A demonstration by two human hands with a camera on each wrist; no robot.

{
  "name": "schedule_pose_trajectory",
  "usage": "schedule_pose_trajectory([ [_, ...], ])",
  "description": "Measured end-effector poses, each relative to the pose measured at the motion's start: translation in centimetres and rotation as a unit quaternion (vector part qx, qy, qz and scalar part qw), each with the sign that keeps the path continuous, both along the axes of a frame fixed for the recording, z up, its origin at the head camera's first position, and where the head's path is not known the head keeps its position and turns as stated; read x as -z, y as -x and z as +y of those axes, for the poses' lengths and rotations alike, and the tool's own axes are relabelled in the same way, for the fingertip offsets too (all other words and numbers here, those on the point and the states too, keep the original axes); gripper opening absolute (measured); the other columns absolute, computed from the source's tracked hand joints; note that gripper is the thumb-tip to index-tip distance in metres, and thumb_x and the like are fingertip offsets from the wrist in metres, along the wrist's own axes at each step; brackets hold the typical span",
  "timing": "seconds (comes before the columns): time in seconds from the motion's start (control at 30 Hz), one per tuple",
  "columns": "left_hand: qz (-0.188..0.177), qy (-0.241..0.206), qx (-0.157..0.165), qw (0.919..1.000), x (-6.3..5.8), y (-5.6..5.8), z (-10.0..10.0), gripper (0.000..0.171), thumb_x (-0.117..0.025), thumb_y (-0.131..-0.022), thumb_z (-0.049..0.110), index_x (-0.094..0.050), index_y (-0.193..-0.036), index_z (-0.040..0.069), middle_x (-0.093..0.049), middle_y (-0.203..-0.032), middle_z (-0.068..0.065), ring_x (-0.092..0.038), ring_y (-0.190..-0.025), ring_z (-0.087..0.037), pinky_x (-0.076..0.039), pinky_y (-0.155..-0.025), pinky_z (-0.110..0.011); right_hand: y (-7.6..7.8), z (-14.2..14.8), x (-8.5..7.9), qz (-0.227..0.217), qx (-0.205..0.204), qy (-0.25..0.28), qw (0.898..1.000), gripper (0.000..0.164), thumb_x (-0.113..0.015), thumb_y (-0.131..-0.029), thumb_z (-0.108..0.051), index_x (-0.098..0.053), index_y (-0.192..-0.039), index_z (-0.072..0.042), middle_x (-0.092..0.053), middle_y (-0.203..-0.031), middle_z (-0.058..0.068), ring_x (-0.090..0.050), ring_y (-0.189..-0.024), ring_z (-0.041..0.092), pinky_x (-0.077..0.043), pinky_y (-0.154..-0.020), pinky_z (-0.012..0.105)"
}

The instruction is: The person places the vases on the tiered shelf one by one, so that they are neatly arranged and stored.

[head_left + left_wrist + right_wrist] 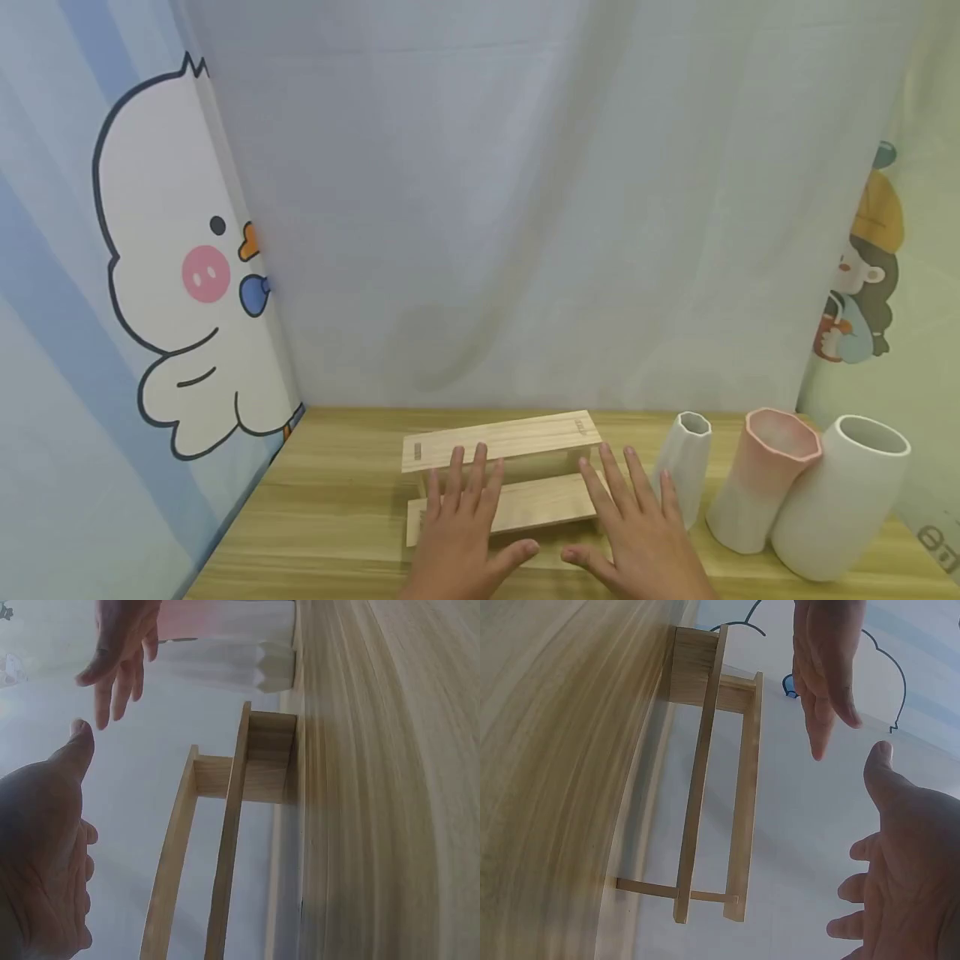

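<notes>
Both hands hover palms down with fingers spread, side by side in the head view. My left hand (461, 529) overlaps the left part of a two-tier wooden stand (540, 505) there. To its right, my right hand (637, 529) overlaps the stand's right end and part of a slim white fluted vase (684, 467). Neither hand holds anything. Both wrist views show the hands up above the table, apart from the stand. In the left wrist view the stand's two planks (230, 825) run lengthwise on end supports.
Right of the hands stand a pink-and-white vase (761, 483) with a wavy rim and a larger white vase (843, 500), close together. All rest on a wood-grain table (315, 500). A pale curtain (487, 208) hangs behind, with printed cloth at both sides.
</notes>
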State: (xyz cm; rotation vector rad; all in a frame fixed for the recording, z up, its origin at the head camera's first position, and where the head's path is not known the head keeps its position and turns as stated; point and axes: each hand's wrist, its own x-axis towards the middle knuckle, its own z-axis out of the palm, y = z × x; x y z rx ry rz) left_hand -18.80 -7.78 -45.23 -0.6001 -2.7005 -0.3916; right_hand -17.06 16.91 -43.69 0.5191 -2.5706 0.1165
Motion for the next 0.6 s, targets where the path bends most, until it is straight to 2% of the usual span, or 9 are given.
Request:
schedule_pose_trajectory([
  [0.07,0.01,-0.005,-0.012,0.9999,-0.2,0.3,-0.7,0.094,-0.043,-0.089,0.074,-0.017,-0.158,0.016,0.001,-0.166,-0.007,0.002,-0.152,-0.036,-0.011,-0.113,-0.068,-0.1,0.0,-0.1,-0.005,0.001,0.002,1.0,0.095,-0.047,-0.084,-0.078,-0.023,-0.157,-0.022,-0.022,-0.163,0.008,-0.021,-0.147,0.038,-0.024,-0.107,0.069],
  [0.17,-0.009,-0.041,-0.044,0.9981,-1.0,1.3,-2.8,0.095,-0.047,-0.091,0.071,-0.011,-0.159,0.015,0.007,-0.166,-0.007,0.008,-0.151,-0.035,-0.008,-0.115,-0.066,-0.2,0.0,-0.4,-0.02,0.002,0.007,1.0,0.096,-0.047,-0.084,-0.077,-0.016,-0.159,-0.024,-0.017,-0.165,0.008,-0.013,-0.151,0.035,-0.02,-0.108,0.069],
  [0.23,-0.054,-0.098,-0.063,0.9917,-1.6,2.1,-4.9,0.095,-0.048,-0.093,0.066,-0.002,-0.159,0.015,0.014,-0.164,-0.008,0.015,-0.15,-0.034,-0.004,-0.116,-0.065,-0.3,0.0,-0.6,-0.032,0.004,0.013,0.999,0.097,-0.048,-0.085,-0.076,-0.012,-0.159,-0.025,-0.013,-0.165,0.007,-0.008,-0.152,0.033,-0.017,-0.11,0.069],
  [0.27,-0.086,-0.132,-0.07,0.985,-1.8,2.6,-6.1,0.095,-0.047,-0.094,0.065,0.003,-0.159,0.016,0.019,-0.163,-0.007,0.019,-0.149,-0.033,-0.003,-0.115,-0.066,-0.3,0.0,-0.8,-0.036,0.004,0.016,0.999,0.097,-0.048,-0.085,-0.076,-0.011,-0.159,-0.026,-0.012,-0.166,0.007,-0.006,-0.152,0.033,-0.015,-0.111,0.069],
  [0.33,-0.154,-0.212,-0.077,0.9621,-2.0,3.5,-8.4,0.095,-0.046,-0.096,0.063,0.013,-0.157,0.021,0.025,-0.162,-0.004,0.021,-0.148,-0.033,-0.003,-0.114,-0.068,-0.4,0.0,-1.0,-0.035,0.003,0.019,0.999,0.097,-0.051,-0.085,-0.074,-0.012,-0.159,-0.025,-0.011,-0.166,0.007,-0.006,-0.152,0.033,-0.013,-0.112,0.069],
  [0.4,-0.219,-0.292,-0.076,0.9278,-1.9,4.2,-10.4,0.095,-0.046,-0.097,0.061,0.019,-0.155,0.024,0.026,-0.161,-0.005,0.017,-0.148,-0.038,-0.003,-0.112,-0.069,-0.5,0.0,-1.2,-0.034,0.003,0.022,0.999,0.097,-0.053,-0.085,-0.073,-0.013,-0.159,-0.024,-0.012,-0.166,0.007,-0.007,-0.152,0.034,-0.013,-0.112,0.069],
  [0.47,-0.269,-0.343,-0.082,0.8963,-1.3,4.7,-11.9,0.097,-0.046,-0.096,0.063,0.021,-0.155,0.023,0.02,-0.163,-0.012,0.009,-0.148,-0.044,-0.005,-0.111,-0.07,-0.6,0.0,-1.2,-0.032,0.004,0.024,0.999,0.097,-0.054,-0.085,-0.072,-0.015,-0.159,-0.023,-0.012,-0.165,0.007,-0.009,-0.152,0.034,-0.013,-0.112,0.068],
  [0.53,-0.305,-0.371,-0.084,0.8732,-0.6,4.9,-12.9,0.1,-0.047,-0.095,0.064,0.017,-0.156,0.017,0.009,-0.163,-0.02,-0.002,-0.148,-0.047,-0.007,-0.113,-0.067,-0.7,0.1,-1.3,-0.034,0.005,0.023,0.999,0.097,-0.053,-0.085,-0.072,-0.014,-0.159,-0.024,-0.012,-0.165,0.007,-0.009,-0.151,0.034,-0.014,-0.112,0.068],
  [0.6,-0.333,-0.382,-0.084,0.8578,0.4,5.1,-13.3,0.102,-0.05,-0.094,0.064,0.009,-0.157,0.009,-0.002,-0.163,-0.024,-0.009,-0.147,-0.046,-0.012,-0.114,-0.064,-0.8,0.1,-1.2,-0.039,0.006,0.026,0.999,0.097,-0.053,-0.085,-0.072,-0.013,-0.159,-0.024,-0.012,-0.165,0.007,-0.01,-0.151,0.035,-0.013,-0.112,0.068],
])
